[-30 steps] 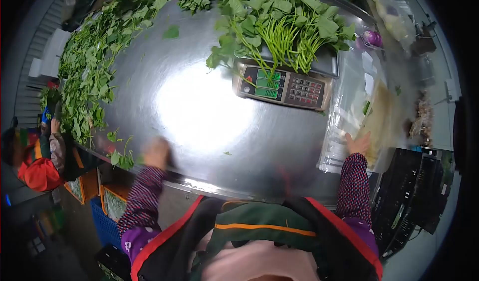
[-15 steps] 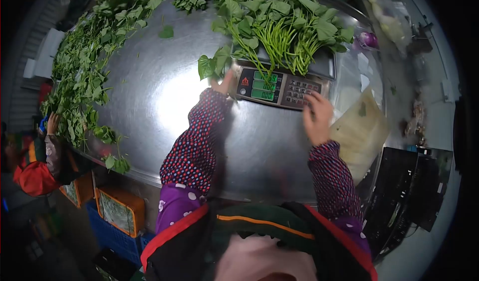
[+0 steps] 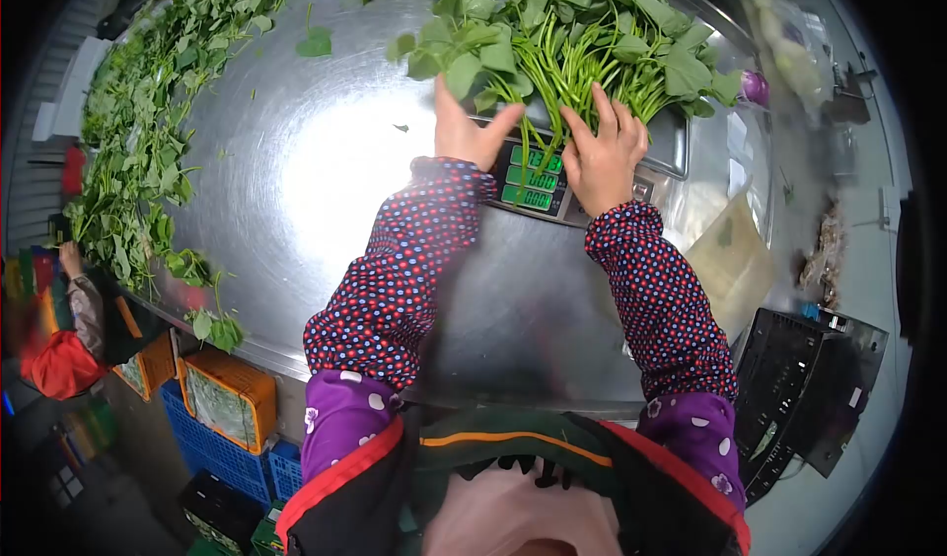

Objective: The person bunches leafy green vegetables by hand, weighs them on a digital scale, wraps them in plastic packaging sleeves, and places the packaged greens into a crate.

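Note:
A heap of leafy greens with long green stems [image 3: 567, 58] lies on the weighing plate of a digital scale [image 3: 531, 179], stem ends toward me. Several stems hang over the scale's green-lit display. My left hand [image 3: 468, 132] is at the left side of the heap, thumb spread from the fingers, close to the leaves. At the stem ends, my right hand [image 3: 604, 156] reaches with its fingers stretched out and apart, touching or just above the stems. It covers most of the scale's keypad. Neither hand is closed around the greens.
The scale stands on a steel table [image 3: 326, 151]. More greens [image 3: 128, 161] line its left edge, and a loose leaf [image 3: 315, 42] lies near the back. At right are a yellowish sheet [image 3: 735, 260] and a purple onion-like thing [image 3: 755, 87]. A co-worker's hand [image 3: 71, 258] is at far left.
My right hand has moved from the keypad up and left to the stems. The left hand has moved forward from the scale's left edge beside the leaves. The camera view has shifted slightly.

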The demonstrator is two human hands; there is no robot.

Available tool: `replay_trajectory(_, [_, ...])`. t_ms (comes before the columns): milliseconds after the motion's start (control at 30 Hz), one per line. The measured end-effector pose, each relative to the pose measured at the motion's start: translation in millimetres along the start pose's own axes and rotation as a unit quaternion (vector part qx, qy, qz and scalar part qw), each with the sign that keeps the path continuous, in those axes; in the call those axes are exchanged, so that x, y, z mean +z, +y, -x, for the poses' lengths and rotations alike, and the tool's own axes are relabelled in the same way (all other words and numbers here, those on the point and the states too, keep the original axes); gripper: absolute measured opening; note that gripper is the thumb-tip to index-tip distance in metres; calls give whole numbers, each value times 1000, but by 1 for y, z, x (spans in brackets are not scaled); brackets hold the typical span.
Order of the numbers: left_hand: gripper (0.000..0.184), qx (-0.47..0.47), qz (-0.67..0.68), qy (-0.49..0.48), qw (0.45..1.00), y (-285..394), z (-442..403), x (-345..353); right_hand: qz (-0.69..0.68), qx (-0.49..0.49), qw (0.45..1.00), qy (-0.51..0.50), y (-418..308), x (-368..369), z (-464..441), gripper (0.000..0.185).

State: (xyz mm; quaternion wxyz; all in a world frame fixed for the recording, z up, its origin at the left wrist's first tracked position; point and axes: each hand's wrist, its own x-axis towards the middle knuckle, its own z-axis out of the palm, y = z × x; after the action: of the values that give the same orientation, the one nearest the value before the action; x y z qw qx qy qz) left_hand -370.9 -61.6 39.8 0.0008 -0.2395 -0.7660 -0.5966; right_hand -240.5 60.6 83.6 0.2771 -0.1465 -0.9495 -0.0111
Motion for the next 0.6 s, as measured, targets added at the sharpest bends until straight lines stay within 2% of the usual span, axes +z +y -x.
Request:
replay_trajectory(100, [94,-82,-210,-121,967,43,-2,-3,21,12,1000,-18,-4,1,-1,33])
replay_trajectory(167, [97,-58,-225,-133,964,38,-6,0,25,18,999,-20,-5,2,-7,32])
replay_trajectory(233, [95,-56,-247,-150,956,28,-11,6,8,19,999,-33,-1,1,-7,23])
replay_trajectory(267, [77,-75,-215,-123,966,24,-12,9,-10,15,999,-33,4,1,-7,20])
replay_trajectory(367, [56,-89,48,-56,993,-1,-13,4,-112,14,994,-6,4,-17,3,11])
replay_trajectory(400, [41,-173,91,-86,977,-8,-15,3,-154,20,988,-9,3,-23,14,10])
replay_trajectory(500, [38,-280,251,-67,924,16,-21,-2,-299,58,950,-61,-3,-31,44,11])
replay_trajectory(533, [39,-277,218,-79,933,18,-22,0,-296,60,952,-54,-8,-31,51,12])
replay_trajectory(600, [41,-270,151,-102,946,20,-28,7,-332,122,934,-53,-12,-20,60,13])
